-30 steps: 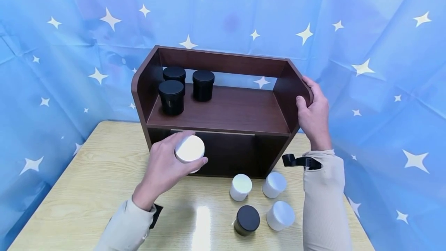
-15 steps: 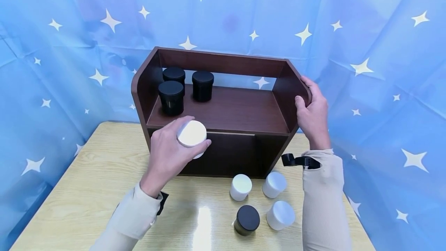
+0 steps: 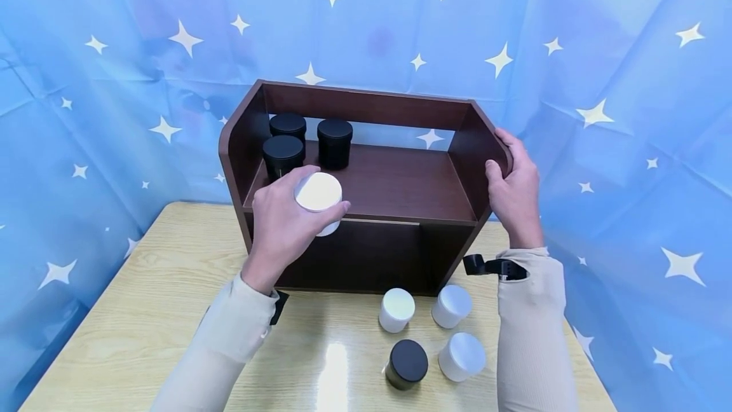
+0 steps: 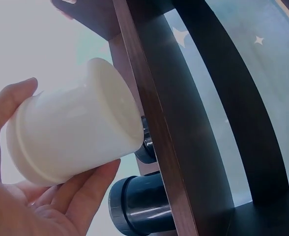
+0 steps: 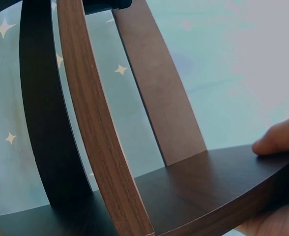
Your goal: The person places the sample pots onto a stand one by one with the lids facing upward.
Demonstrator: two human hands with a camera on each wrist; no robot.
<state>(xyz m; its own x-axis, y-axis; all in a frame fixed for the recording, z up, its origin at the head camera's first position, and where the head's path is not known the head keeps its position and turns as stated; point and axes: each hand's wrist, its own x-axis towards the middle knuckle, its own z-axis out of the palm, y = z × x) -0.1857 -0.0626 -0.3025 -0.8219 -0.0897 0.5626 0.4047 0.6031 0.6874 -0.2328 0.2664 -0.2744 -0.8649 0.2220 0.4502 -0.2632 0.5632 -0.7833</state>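
My left hand point(image 3: 283, 224) grips a white lidded jar point(image 3: 320, 194), thumb on one side and fingers on the other. In the head view the jar overlaps the front edge of the dark brown wooden shelf point(image 3: 400, 186). The left wrist view shows the white jar point(image 4: 75, 123) tilted in that camera, its base close to the shelf board point(image 4: 157, 118). My right hand point(image 3: 516, 192) holds the front edge of the shelf's right side panel, thumb on the inner face. Behind the left hand, black lidded jars point(image 3: 334, 144) stand at the left of the upper shelf.
On the light wood table point(image 3: 143, 285), in front of the shelf at right, stand several jars: a white jar point(image 3: 397, 310), another white jar point(image 3: 452, 306), a third white jar point(image 3: 462, 357) and a black jar point(image 3: 407, 364). A blue starred curtain point(image 3: 372, 18) hangs behind.
My left hand has raised the white jar and carried it forward and slightly right, up to the upper shelf's front edge. The right hand stays on the side panel.
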